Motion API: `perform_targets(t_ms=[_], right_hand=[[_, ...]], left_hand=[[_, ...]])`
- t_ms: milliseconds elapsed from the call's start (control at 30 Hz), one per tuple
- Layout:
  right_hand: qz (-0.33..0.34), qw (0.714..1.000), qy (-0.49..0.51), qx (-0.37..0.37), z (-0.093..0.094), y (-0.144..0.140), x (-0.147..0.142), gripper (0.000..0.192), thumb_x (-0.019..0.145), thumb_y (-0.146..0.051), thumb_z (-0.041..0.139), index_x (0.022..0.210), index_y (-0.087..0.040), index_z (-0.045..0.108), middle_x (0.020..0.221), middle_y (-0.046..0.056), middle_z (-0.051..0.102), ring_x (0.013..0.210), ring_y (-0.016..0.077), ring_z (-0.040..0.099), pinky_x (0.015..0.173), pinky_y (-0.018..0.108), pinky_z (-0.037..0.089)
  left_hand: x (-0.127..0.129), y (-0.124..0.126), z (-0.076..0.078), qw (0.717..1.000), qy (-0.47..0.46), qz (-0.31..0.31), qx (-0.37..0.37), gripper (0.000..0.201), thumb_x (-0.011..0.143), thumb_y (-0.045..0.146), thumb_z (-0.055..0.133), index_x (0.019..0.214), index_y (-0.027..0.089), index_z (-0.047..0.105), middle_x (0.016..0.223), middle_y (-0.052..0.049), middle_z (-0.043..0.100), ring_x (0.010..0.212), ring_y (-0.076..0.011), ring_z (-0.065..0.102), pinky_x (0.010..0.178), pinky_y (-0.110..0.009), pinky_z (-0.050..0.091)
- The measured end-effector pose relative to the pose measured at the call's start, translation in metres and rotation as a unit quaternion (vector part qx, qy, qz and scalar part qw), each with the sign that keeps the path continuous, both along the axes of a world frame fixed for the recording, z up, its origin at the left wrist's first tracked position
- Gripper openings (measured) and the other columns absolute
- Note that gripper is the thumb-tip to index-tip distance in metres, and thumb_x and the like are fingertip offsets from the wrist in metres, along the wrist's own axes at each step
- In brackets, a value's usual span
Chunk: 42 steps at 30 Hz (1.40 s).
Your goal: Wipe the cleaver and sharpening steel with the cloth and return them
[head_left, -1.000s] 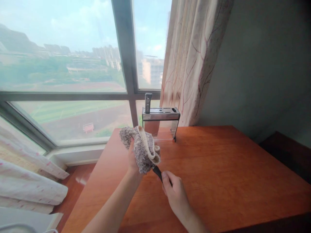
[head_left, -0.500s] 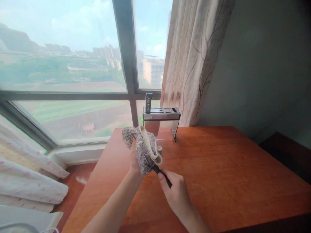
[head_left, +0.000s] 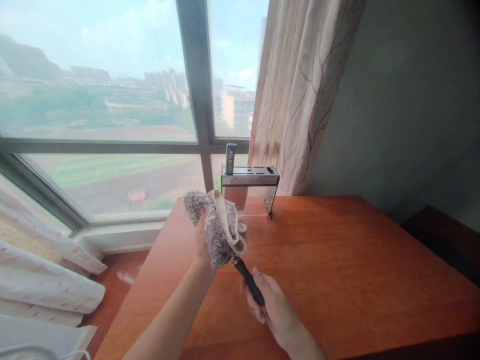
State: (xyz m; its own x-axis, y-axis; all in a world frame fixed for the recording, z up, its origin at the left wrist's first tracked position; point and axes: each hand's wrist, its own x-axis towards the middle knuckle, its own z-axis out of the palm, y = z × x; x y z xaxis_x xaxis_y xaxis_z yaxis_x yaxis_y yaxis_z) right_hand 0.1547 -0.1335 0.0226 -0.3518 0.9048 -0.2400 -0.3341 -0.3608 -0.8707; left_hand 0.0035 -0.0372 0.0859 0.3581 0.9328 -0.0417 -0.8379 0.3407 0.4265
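Note:
My left hand (head_left: 201, 245) is closed around a fluffy grey-purple cloth (head_left: 217, 235) with cream edging, bunched over the upper part of a black-handled tool (head_left: 248, 280). The cloth covers that part, so its kind cannot be made out. My right hand (head_left: 269, 305) grips the black handle, its thumb lying along the side. Behind the cloth, on the table, stands a knife block (head_left: 250, 177) with a metal top and clear sides. One knife (head_left: 230, 159) sits upright in its left slot, handle up.
The reddish-brown wooden table (head_left: 337, 260) reaches to the window wall. Large window panes (head_left: 101, 100) fill the left and back. A patterned curtain (head_left: 296, 100) hangs behind the block, and another curtain (head_left: 48, 285) is at lower left. A grey wall (head_left: 397, 115) lies to the right.
My right hand has moved slightly down, and more of the black handle now shows below the cloth. My left hand and the cloth have shifted a little up and left.

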Motion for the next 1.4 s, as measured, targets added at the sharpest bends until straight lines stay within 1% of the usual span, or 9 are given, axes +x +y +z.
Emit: perform_targets(t_ms=[200, 333, 500, 667, 767, 867, 1000, 1200, 1400], right_hand=[[0.000, 0.984, -0.149, 0.101, -0.006, -0.008, 0.018, 0.052, 0.091, -0.061, 0.038, 0.089, -0.013, 0.059, 0.047, -0.007, 0.041, 0.040, 0.0062, 0.032, 0.040, 0.019, 0.022], [0.000, 0.954, -0.244, 0.174, 0.000, -0.013, 0.028, 0.045, 0.095, -0.052, 0.037, 0.094, -0.014, 0.062, 0.050, -0.006, 0.042, 0.045, 0.0085, 0.037, 0.043, 0.021, 0.027], [-0.062, 0.858, -0.393, 0.325, 0.005, -0.017, 0.036, 0.029, 0.095, -0.035, 0.042, 0.102, -0.019, 0.065, 0.082, 0.005, 0.064, 0.076, 0.0176, 0.060, 0.068, 0.026, 0.046], [-0.142, 0.750, -0.482, 0.430, -0.011, -0.018, 0.042, 0.027, 0.092, -0.030, 0.048, 0.115, -0.023, 0.061, 0.090, 0.007, 0.066, 0.083, 0.0227, 0.063, 0.075, 0.033, 0.051], [-0.156, 0.722, -0.500, 0.453, -0.019, -0.019, 0.044, 0.032, 0.091, -0.028, 0.051, 0.123, -0.024, 0.056, 0.095, 0.008, 0.066, 0.088, 0.0245, 0.062, 0.079, 0.037, 0.051], [-0.153, 0.744, -0.483, 0.436, -0.021, -0.021, 0.045, 0.032, 0.093, -0.027, 0.048, 0.124, -0.024, 0.054, 0.101, 0.009, 0.066, 0.093, 0.0240, 0.062, 0.083, 0.037, 0.050], [-0.139, 0.825, -0.415, 0.358, -0.018, -0.021, 0.038, 0.028, 0.096, -0.029, 0.041, 0.116, -0.022, 0.058, 0.103, 0.009, 0.067, 0.093, 0.0214, 0.063, 0.081, 0.031, 0.050], [-0.131, 0.923, -0.291, 0.217, -0.012, -0.009, 0.013, 0.038, 0.096, -0.046, 0.036, 0.095, -0.018, 0.061, 0.062, 0.000, 0.053, 0.056, 0.0151, 0.051, 0.051, 0.025, 0.037], [-0.179, 0.953, -0.211, 0.122, 0.005, 0.008, 0.016, 0.042, 0.091, -0.056, 0.042, 0.083, -0.019, 0.059, 0.062, -0.001, 0.048, 0.055, 0.0129, 0.046, 0.048, 0.023, 0.034]], left_hand=[[-0.001, 0.003, 0.010, 0.994, 0.011, 0.101, -0.038, 0.061, 0.089, 0.061, 0.031, 0.098, 0.012, 0.066, 0.073, -0.011, 0.066, 0.072, -0.0281, 0.067, 0.066, -0.044, 0.056], [-0.007, 0.008, 0.006, 0.992, 0.027, 0.117, -0.029, 0.065, 0.090, 0.061, 0.030, 0.100, 0.009, 0.066, 0.075, -0.014, 0.068, 0.071, -0.0295, 0.067, 0.064, -0.045, 0.057], [-0.014, 0.014, -0.001, 0.987, 0.044, 0.156, -0.009, 0.058, 0.092, 0.056, 0.032, 0.098, 0.010, 0.067, 0.081, -0.014, 0.071, 0.070, -0.0280, 0.069, 0.066, -0.044, 0.058], [-0.017, 0.017, -0.001, 0.980, 0.033, 0.198, -0.002, 0.052, 0.091, 0.053, 0.036, 0.096, 0.012, 0.067, 0.080, -0.012, 0.071, 0.070, -0.0269, 0.069, 0.068, -0.046, 0.058], [-0.018, 0.018, -0.002, 0.981, 0.039, 0.189, 0.005, 0.059, 0.091, 0.057, 0.033, 0.094, 0.010, 0.067, 0.077, -0.013, 0.071, 0.068, -0.0283, 0.069, 0.062, -0.045, 0.058], [-0.016, 0.016, -0.002, 0.979, 0.026, 0.202, -0.003, 0.056, 0.092, 0.055, 0.033, 0.094, 0.010, 0.067, 0.077, -0.012, 0.070, 0.070, -0.0270, 0.069, 0.066, -0.042, 0.058], [-0.001, 0.008, 0.001, 0.981, 0.010, 0.194, -0.024, 0.051, 0.091, 0.053, 0.039, 0.101, 0.009, 0.064, 0.079, -0.011, 0.070, 0.072, -0.0246, 0.069, 0.070, -0.039, 0.057], [0.029, -0.010, -0.004, 0.998, 0.019, 0.066, -0.009, 0.058, 0.086, 0.059, 0.046, 0.105, 0.008, 0.064, 0.082, -0.014, 0.072, 0.077, -0.0303, 0.070, 0.069, -0.042, 0.057], [0.033, -0.008, -0.013, 0.995, 0.033, 0.096, -0.015, 0.049, 0.086, 0.054, 0.051, 0.110, 0.013, 0.064, 0.091, -0.010, 0.073, 0.088, -0.0279, 0.069, 0.080, -0.039, 0.055]])
